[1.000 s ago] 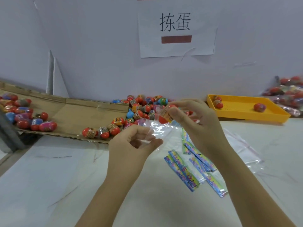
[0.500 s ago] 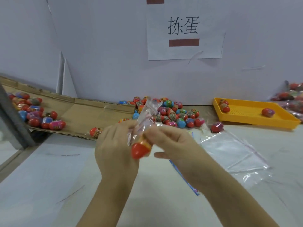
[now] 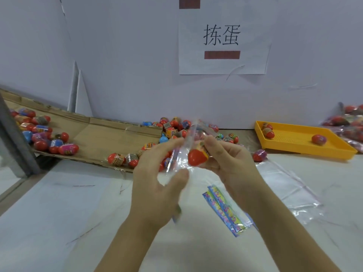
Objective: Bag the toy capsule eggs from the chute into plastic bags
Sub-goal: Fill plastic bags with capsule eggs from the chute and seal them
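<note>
Egg [image 3: 197,158] — red-capped, inside clear bag [image 3: 176,163].

A: Light?
B: Bright, even, soft. White table [image 3: 59,222] nearly washed out. One dark shadow, under the cardboard chute [image 3: 102,142] lip.
A: Glare?
B: Small glints on the clear bag [image 3: 177,160] and the loose bags [image 3: 284,193].
A: Sharpness?
B: Left hand [image 3: 155,181] motion-smeared, thumb worst. Right hand [image 3: 229,161] crisper. Wide lens bows the chute edge; far-right corner soft.
</note>
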The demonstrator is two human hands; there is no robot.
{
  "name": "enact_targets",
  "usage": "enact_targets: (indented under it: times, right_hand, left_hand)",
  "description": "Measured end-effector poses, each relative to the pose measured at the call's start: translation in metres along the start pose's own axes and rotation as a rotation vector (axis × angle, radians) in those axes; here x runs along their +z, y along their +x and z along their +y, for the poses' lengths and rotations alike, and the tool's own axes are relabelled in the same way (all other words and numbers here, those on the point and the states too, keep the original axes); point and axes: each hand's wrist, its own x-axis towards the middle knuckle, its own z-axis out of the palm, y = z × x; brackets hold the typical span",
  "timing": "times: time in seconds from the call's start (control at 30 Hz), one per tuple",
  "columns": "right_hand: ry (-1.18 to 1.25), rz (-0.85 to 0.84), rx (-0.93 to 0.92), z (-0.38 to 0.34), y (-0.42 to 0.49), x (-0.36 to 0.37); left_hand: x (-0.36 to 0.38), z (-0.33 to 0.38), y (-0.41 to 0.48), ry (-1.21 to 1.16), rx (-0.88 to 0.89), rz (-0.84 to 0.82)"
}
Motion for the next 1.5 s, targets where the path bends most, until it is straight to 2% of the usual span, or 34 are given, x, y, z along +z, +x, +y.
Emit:
enact_targets:
  times: [0.1, 0.17, 0.2, 0.23, 0.27, 0.33, 0.4, 0.5, 0.6, 0.77, 0.9, 0.97, 1.03, 1.33, 1.5]
  right_hand:
    - [-0.017, -0.212, 0.062, -0.008, 0.001, -0.014]
    - [0.01, -0.297, 0.077, -0.01, 0.001, -0.021]
    - [0.024, -0.32, 0.077, -0.011, 0.001, -0.023]
    - [0.029, -0.329, 0.072, -0.012, 0.001, -0.026]
    - [0.026, -0.323, 0.064, -0.014, 0.001, -0.029]
    - [-0.013, -0.272, 0.044, -0.017, 0.002, -0.033]
    - [-0.068, -0.152, -0.019, -0.017, 0.003, -0.035]
    - [-0.087, 0.05, -0.258, -0.015, 0.004, -0.032]
    - [-0.084, 0.124, -0.434, -0.015, 0.002, -0.025]
    - [-0.578, 0.278, -0.619, -0.009, -0.004, -0.016]
    - [-0.831, 0.323, -0.677, -0.006, -0.005, -0.012]
    - [-0.961, 0.315, -0.662, -0.006, -0.005, -0.012]
    - [-0.991, 0.284, -0.612, -0.005, -0.004, -0.011]
    - [-0.755, 0.093, -0.392, -0.004, -0.001, -0.014]
    - [-0.824, 0.146, -0.355, -0.001, 0.0, -0.011]
  left_hand:
    - [0.002, -0.003, 0.021, -0.258, -0.285, 0.073]
    - [-0.01, -0.009, 0.021, -0.529, -0.53, -0.141]
    - [-0.012, -0.01, 0.02, -0.589, -0.607, -0.26]
    - [-0.013, -0.009, 0.021, -0.613, -0.617, -0.385]
    - [-0.012, -0.011, 0.021, -0.615, -0.624, -0.435]
    - [-0.016, -0.019, 0.015, -0.677, -0.575, -0.469]
    - [-0.014, -0.024, 0.017, -0.651, -0.556, -0.373]
    - [-0.009, -0.027, 0.021, -0.546, -0.532, -0.257]
    - [-0.007, -0.023, 0.019, -0.472, -0.482, -0.178]
    - [-0.001, -0.023, 0.015, -0.384, -0.372, -0.112]
    - [0.002, -0.019, 0.012, -0.287, -0.284, -0.121]
    - [0.003, -0.018, 0.012, -0.285, -0.26, -0.127]
    - [0.004, -0.018, 0.011, -0.28, -0.244, -0.12]
    - [0.004, -0.021, 0.012, -0.239, -0.237, -0.141]
    - [0.003, -0.021, 0.01, -0.214, -0.23, -0.118]
